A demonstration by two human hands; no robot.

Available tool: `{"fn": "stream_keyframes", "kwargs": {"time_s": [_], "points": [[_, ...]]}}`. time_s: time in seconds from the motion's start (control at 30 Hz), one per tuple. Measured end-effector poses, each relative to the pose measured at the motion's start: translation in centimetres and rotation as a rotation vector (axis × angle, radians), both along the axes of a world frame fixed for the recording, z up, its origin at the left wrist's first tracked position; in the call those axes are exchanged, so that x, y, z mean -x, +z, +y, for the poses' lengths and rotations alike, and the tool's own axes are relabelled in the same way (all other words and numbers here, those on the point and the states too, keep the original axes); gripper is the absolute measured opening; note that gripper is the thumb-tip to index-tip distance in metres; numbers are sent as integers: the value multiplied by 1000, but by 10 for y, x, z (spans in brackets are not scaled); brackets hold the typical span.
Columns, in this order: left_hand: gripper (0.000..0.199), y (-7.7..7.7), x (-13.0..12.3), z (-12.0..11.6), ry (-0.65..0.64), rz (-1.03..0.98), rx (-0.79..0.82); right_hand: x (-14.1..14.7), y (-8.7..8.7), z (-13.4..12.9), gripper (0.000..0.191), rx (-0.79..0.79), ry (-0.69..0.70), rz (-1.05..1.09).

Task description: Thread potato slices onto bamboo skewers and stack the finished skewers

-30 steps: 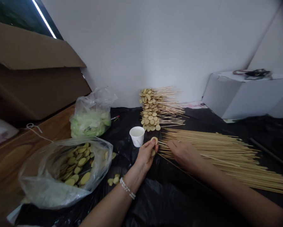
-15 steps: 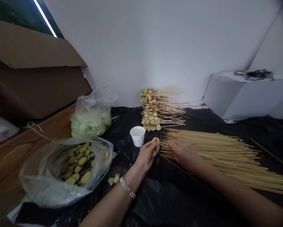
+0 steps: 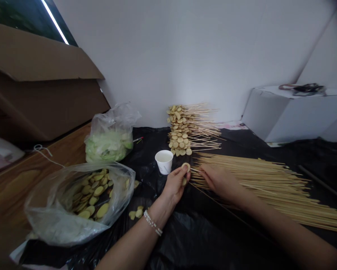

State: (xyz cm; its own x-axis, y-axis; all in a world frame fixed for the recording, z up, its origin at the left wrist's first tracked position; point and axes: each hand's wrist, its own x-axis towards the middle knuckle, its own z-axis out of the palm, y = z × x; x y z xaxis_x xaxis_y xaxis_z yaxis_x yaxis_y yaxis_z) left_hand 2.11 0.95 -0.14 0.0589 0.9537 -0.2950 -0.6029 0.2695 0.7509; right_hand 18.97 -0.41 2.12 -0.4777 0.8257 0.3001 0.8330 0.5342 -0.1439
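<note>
Pinching a round slice point(image 3: 186, 167) in the grip of the left hand point(image 3: 175, 186), just right of the paper cup point(image 3: 164, 162), with the grip of the right hand point(image 3: 220, 183) clenched on a skewer point(image 3: 195, 170), its tip just beside the slice.

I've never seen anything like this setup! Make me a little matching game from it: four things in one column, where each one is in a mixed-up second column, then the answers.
Things:
1. White paper cup
2. Round pale slice
3. Loose bamboo skewers
4. Loaded skewers

Places:
A. Spread in a wide layer at the right of the view
B. Pinched in the left hand
C. Standing on the black plastic sheet
D. Piled in front of the white wall

Pairs: 1-C, 2-B, 3-A, 4-D
</note>
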Motion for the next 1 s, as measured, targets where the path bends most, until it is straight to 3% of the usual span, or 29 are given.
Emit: {"fn": "stream_keyframes", "kwargs": {"time_s": [0.17, 0.33, 0.6, 0.77, 0.9, 1.0], "points": [[15, 3, 2, 1, 32, -20, 46, -1, 3, -6, 18, -111, 16, -98], [14, 2, 2, 1, 2, -11, 37, 5, 5, -10, 21, -32, -16, -229], [22, -3, 2, -1, -25, 23, -23, 0, 0, 1, 23, 188, -18, 68], [19, 4, 3, 0, 9, 16, -41, -4, -2, 4, 23, 83, 22, 149], [13, 5, 5, 2, 48, -17, -3, -2, 0, -1, 19, -42, 16, 8], [13, 2, 5, 2, 24, -14, -1, 0, 0, -4, 19, -42, 7, -104]]}}
